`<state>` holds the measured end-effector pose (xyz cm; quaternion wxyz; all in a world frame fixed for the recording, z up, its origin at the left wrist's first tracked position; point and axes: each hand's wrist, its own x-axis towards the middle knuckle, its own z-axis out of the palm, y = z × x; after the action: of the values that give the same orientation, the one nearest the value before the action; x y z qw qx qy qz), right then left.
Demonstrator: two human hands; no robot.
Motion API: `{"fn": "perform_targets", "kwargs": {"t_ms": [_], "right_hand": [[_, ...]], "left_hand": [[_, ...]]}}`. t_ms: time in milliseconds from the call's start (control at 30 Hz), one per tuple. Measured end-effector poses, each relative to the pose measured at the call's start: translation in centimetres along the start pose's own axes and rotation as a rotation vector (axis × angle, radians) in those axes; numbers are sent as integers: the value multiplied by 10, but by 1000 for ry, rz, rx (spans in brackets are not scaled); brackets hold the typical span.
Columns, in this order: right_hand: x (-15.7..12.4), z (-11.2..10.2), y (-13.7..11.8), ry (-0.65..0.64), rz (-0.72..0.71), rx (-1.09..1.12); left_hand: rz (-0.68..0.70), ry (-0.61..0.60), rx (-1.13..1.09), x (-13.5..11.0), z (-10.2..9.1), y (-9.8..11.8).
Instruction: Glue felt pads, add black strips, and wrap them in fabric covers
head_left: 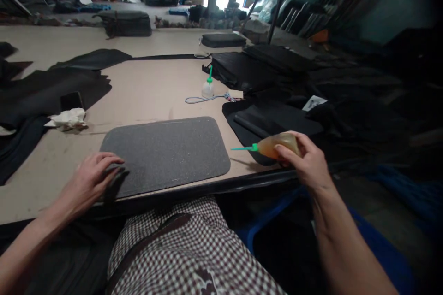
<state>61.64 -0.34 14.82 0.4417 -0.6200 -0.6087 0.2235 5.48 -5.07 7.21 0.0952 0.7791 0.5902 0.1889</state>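
A grey rounded mat lies flat on the cardboard-topped table, close to its near edge. My left hand rests on the mat's left corner, fingers bent and spread, holding nothing. My right hand is closed around an amber squeeze bottle with a green nozzle. It holds the bottle on its side, just right of the mat, with the nozzle pointing left at the mat's right edge.
A second small bottle with a green tip stands behind the mat beside a looped cord. A crumpled white rag lies at the left. Black material pieces and stacks surround the work area. Blue crate below the table edge.
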Motion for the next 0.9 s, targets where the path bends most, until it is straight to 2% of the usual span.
{"fn": "perform_targets", "kwargs": {"t_ms": [67, 167, 267, 333, 433, 533, 767, 900], "right_hand": [[11, 22, 2, 38, -5, 39], [31, 56, 8, 54, -92, -3], [47, 76, 14, 66, -190, -98], [52, 79, 15, 52, -224, -156], [53, 69, 16, 41, -240, -225], [49, 51, 19, 42, -193, -227], [28, 16, 18, -192, 20, -116], [18, -1, 16, -261, 202, 21]], "left_hand": [[69, 11, -34, 24, 10, 26], [142, -37, 4, 56, 31, 57], [157, -115, 107, 76, 49, 68], [162, -150, 164, 81, 56, 69], [155, -168, 204, 84, 59, 66], [145, -169, 208, 84, 59, 64], [147, -143, 145, 83, 60, 63], [150, -140, 145, 83, 59, 62]]}}
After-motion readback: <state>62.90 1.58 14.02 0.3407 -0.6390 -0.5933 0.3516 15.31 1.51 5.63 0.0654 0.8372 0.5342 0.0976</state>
